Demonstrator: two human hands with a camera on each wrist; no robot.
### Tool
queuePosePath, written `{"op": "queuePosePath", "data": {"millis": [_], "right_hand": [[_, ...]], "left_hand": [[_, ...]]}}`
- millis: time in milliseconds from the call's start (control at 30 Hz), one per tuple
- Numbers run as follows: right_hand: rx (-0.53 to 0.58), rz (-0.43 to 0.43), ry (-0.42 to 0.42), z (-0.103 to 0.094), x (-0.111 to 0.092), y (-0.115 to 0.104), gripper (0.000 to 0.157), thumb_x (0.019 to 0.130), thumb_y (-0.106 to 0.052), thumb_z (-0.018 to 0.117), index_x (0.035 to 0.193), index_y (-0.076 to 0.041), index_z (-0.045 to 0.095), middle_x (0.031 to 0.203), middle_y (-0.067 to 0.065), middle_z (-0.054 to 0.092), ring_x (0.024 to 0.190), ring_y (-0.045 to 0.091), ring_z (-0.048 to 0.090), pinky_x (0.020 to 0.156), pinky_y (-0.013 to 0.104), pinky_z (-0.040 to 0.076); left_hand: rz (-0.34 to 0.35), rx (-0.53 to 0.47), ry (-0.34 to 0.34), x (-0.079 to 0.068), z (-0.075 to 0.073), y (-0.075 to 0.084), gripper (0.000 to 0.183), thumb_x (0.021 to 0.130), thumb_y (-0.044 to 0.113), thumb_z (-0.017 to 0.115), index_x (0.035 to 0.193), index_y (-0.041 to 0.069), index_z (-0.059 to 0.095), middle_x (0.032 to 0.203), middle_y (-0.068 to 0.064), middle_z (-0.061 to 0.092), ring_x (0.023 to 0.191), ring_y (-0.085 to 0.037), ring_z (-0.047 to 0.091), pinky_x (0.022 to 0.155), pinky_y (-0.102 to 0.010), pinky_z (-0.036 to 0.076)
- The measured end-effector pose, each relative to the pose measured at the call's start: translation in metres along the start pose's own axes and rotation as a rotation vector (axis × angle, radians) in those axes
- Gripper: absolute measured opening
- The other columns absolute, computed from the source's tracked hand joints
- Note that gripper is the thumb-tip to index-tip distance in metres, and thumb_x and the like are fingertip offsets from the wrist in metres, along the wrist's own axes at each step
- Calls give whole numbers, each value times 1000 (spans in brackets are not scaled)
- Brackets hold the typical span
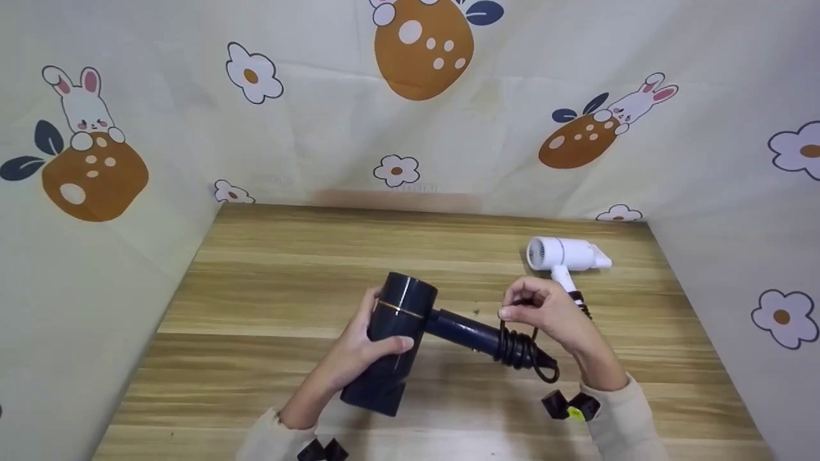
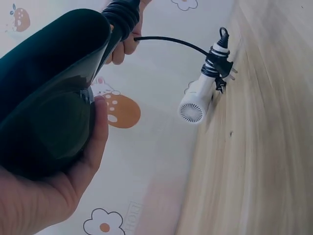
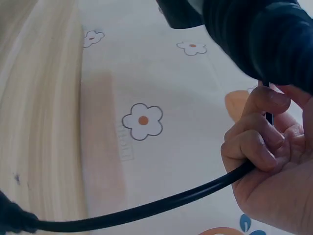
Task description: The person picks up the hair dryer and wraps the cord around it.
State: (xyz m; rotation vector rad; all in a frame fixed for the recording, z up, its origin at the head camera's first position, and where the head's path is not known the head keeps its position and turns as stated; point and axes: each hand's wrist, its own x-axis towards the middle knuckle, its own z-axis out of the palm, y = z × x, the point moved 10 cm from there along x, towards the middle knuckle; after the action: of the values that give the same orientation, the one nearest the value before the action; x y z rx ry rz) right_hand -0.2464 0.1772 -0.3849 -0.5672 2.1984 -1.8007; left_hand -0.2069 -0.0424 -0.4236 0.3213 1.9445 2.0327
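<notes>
A dark hair dryer [image 1: 400, 333] with a thin gold ring is held up over the wooden table by my left hand [image 1: 368, 349]. That hand grips the barrel, its thumb across the near side. Black cord [image 1: 516, 349] is coiled several times round the handle, with a small loop at its end. My right hand [image 1: 551, 314] pinches a length of this cord just above the coils. In the right wrist view, fingers [image 3: 252, 147] curl round the cord, which runs off to the lower left. In the left wrist view, the cord stretches toward a black plug [image 2: 222, 66].
A white hair dryer [image 1: 567, 255] lies at the table's back right, behind my right hand, with black cord round its handle. The wooden table [image 1: 269, 269] is enclosed at the back and sides by a pale cloth [image 1: 307, 141] printed with rabbits and flowers.
</notes>
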Motion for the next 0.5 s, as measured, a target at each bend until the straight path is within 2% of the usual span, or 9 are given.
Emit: {"op": "queuePosePath", "data": {"millis": [67,167,300,400,500], "right_hand": [[30,-29,-37,3,3,3,14,81,-3,67,83,-16,61,77,-9,61,71,3,56,68,18,51],[98,-55,-79,7,5,8,10,83,-6,66,84,-15,61,76,-11,60,67,1,52,61,15,46],[178,-53,-108,12,8,13,8,86,-10,62,86,-18,62,76,-13,57,63,-1,48,56,13,40],[170,-54,-76,12,9,13,17,91,-6,55,88,-21,62,73,-14,55,61,-2,46,55,11,39],[158,-18,7,11,9,12,20,94,-6,49,88,-20,62,73,-13,56,63,-2,48,56,12,41]], "left_hand": [[-6,-36,4,0,0,-2,69,77,15,69,132,15,27,107,-21,49,80,-25,64,68,-42,56],[-18,-79,16,-1,-1,-4,70,77,14,68,133,15,27,107,-20,49,80,-26,64,68,-43,56],[-26,-124,34,-2,-1,-4,72,76,14,67,135,14,25,108,-19,49,82,-25,63,70,-43,56],[-15,-163,51,-3,-1,-2,72,76,13,65,135,11,25,108,-18,51,83,-25,63,72,-42,55],[3,-202,75,-2,-2,1,71,76,11,64,135,9,25,106,-17,54,84,-26,64,74,-42,55]]}}
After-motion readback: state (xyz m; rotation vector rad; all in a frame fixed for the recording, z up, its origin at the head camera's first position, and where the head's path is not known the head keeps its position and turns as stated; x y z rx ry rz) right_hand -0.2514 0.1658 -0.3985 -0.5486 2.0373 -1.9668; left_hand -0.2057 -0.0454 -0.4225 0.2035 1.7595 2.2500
